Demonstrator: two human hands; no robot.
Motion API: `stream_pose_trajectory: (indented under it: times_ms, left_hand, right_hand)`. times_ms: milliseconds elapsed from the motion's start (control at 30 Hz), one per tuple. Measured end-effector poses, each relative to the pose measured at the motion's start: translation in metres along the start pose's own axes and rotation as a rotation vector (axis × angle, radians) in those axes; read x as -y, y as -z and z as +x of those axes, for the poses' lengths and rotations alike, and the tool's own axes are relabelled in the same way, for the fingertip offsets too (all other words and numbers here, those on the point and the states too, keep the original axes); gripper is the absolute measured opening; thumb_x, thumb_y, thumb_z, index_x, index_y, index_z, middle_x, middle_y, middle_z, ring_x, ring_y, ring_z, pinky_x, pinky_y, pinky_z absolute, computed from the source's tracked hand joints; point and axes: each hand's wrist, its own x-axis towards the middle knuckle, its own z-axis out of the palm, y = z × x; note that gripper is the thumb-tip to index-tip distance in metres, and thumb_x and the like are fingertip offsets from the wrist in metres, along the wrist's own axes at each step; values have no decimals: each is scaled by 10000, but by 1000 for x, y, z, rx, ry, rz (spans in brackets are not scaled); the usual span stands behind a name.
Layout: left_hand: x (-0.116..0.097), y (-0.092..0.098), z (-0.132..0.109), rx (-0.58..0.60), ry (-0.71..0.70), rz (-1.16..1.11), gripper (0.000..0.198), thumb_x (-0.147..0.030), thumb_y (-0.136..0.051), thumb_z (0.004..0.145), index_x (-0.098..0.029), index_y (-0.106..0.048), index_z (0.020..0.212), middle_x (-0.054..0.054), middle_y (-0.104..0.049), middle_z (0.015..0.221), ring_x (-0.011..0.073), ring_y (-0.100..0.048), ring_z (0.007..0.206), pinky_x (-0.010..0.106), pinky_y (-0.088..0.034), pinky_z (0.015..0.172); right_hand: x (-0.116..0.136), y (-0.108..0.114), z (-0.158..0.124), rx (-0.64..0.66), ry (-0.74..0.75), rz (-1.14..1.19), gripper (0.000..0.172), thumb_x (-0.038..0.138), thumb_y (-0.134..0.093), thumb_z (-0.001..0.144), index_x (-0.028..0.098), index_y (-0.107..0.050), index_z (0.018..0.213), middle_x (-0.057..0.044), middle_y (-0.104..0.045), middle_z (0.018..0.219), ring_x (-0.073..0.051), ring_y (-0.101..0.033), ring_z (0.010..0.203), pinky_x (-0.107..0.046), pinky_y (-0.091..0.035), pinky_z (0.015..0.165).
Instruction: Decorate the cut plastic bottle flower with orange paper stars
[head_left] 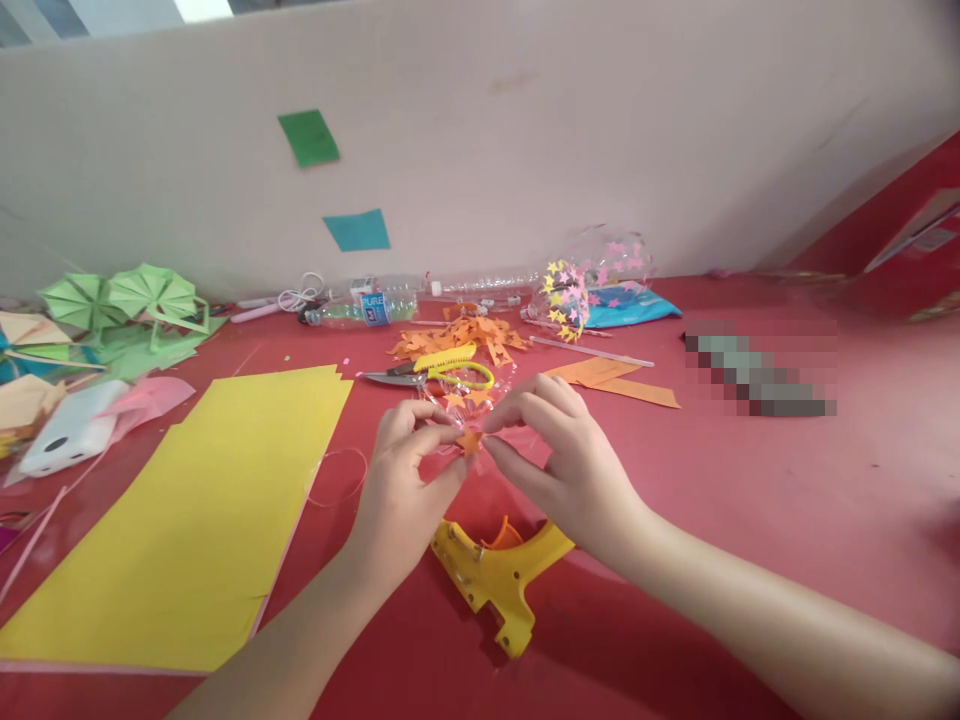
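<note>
Between the thumb and fingertips of my left hand (409, 465) is a small orange paper star (469, 441). My right hand (566, 450) is closed in a pinch at the star's right edge; whether it grips the star or something thin there is hard to make out. Just behind the fingertips lies a clear plastic piece with orange stars (478, 397) on it, partly covered by my hands. A yellow glue gun (495, 575) rests on the red table below them. Beyond my hands are scissors with yellow handles (469, 376) and a yellow cutter knife (446, 356).
Orange paper stars (480, 338) are heaped behind the scissors. Yellow paper sheets (195, 520) lie left, orange strips (619, 380) right. A plastic bottle (397, 302) and a star-covered clear plastic piece (570, 300) are by the wall. Green paper fans (154, 292) sit far left.
</note>
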Motion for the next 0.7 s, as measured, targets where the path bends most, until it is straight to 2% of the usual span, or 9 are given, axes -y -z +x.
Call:
stream_pose_trajectory:
  times_ms: [167, 300, 533, 700]
  left_hand:
    - [1, -2, -1, -17, -16, 4, 82, -144, -628, 780, -222, -647, 797, 23, -578, 935, 179, -586, 922, 336, -548, 805]
    - [2, -3, -1, -26, -32, -1, 73, -147, -635, 781, -219, -628, 772, 22, -573, 933, 178, -582, 920, 336, -547, 808]
    - [5, -3, -1, -17, -18, -16, 127, -96, -629, 759, -222, -635, 775, 24, -570, 949, 184, -577, 939, 347, -545, 821]
    - [4, -1, -1, -7, 2, 3, 66, -157, -626, 783, -223, -638, 786, 24, -572, 947, 180, -583, 936, 343, -544, 821]
  right_hand:
    - [-2, -3, -4, -47, 231, -168, 140, 136, -518, 874, 210, -637, 871, -38, -565, 821, -176, -462, 765, -341, -349, 721]
    - [-5, -3, -7, -67, 338, -286, 176, 126, -507, 878, 216, -656, 906, -37, -567, 796, -172, -441, 752, -342, -325, 714]
    - [-4, -2, -7, -80, 410, -360, 184, 97, -515, 865, 200, -662, 903, -42, -593, 776, -175, -436, 742, -353, -343, 750]
    - [1, 4, -4, -84, 357, -277, 181, 102, -511, 872, 205, -646, 934, -41, -587, 790, -174, -459, 741, -350, -354, 721]
